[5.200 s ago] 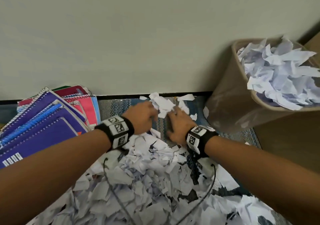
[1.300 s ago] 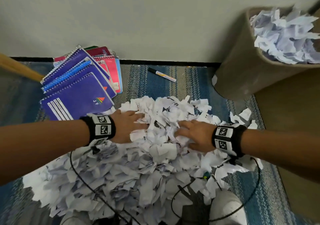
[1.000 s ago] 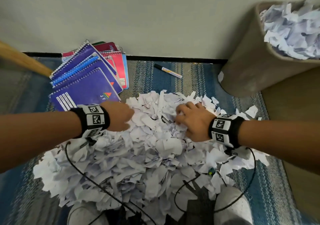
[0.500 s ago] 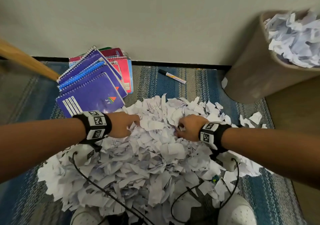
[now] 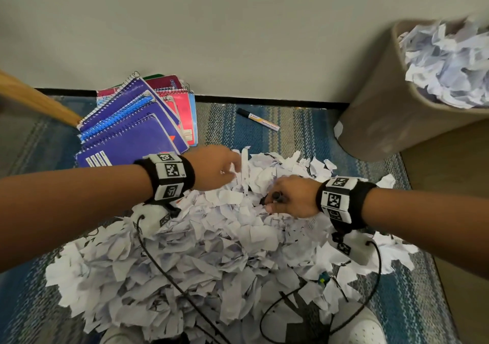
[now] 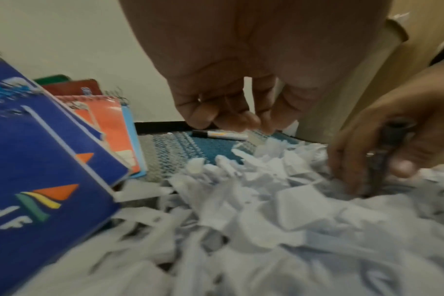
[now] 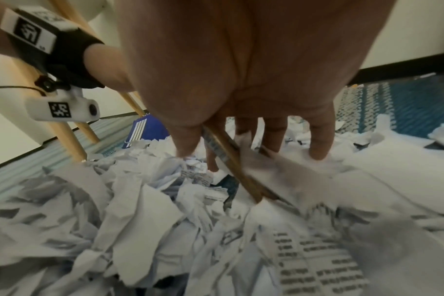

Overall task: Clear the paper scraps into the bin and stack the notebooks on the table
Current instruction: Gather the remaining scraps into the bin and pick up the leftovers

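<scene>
A big heap of white paper scraps (image 5: 211, 251) covers the rug in front of me. Fanned spiral notebooks (image 5: 137, 132), mostly purple with pink ones behind, lie at the back left by the wall. The tan bin (image 5: 391, 111) stands at the back right, heaped with crumpled paper. My right hand (image 5: 272, 202) rests on the heap's far side and pinches a dark-capped pen (image 5: 277, 196), whose yellowish shaft (image 7: 228, 160) runs down into the scraps. My left hand (image 5: 230, 169) hovers just over the heap's far edge, fingers (image 6: 216, 116) loosely curled and holding nothing.
A white marker with a black cap (image 5: 258, 122) lies on the blue striped rug (image 5: 304, 137) between notebooks and bin. A wooden leg (image 5: 39, 103) slants in at far left. My white shoes (image 5: 357, 325) and wrist cables sit at the heap's near edge.
My right hand has closed its thumb and fingers on a pen that has come up out of the scraps. My left hand has lifted off the heap and shifted right.
</scene>
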`<control>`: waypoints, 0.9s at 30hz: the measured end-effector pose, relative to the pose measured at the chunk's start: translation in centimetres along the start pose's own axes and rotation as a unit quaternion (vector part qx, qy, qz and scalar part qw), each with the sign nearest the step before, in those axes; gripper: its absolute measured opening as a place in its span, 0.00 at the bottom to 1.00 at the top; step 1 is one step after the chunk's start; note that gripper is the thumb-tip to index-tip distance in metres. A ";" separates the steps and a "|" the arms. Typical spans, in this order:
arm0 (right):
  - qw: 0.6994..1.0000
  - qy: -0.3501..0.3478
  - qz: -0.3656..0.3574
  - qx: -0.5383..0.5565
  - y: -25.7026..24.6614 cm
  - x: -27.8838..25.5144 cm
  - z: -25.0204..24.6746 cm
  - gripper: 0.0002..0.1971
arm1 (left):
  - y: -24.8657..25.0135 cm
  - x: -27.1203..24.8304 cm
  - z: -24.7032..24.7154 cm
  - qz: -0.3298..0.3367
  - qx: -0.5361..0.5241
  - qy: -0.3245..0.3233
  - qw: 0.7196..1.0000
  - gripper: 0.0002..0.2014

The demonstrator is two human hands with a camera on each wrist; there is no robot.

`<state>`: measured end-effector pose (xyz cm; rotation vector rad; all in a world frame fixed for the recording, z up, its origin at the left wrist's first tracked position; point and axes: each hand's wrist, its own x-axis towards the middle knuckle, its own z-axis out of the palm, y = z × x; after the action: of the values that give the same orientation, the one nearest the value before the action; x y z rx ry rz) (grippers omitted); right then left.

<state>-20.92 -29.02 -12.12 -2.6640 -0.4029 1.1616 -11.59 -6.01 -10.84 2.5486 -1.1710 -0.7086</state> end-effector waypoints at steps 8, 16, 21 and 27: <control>0.996 0.047 -0.011 0.069 -1.4 -0.1 -0.7 0.19 | 5.2 2.0 2.2 0.060 -0.178 0.012 0.982 0.11; 0.990 0.055 0.033 0.125 2.7 -0.3 0.1 0.22 | 0.4 4.2 -3.9 -0.107 -0.217 0.191 0.951 0.06; 0.992 0.041 0.050 0.106 4.3 0.3 1.3 0.11 | -4.1 4.9 -5.1 -0.207 -0.116 0.195 0.952 0.18; 0.997 0.041 0.018 0.059 3.6 0.2 1.3 0.08 | -5.3 2.9 -2.9 -0.204 0.006 -0.017 0.979 0.10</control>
<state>-21.13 -32.29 -14.17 -2.6158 -0.2639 1.0478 -5.09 -4.71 -11.48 2.8295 -0.6602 -0.8338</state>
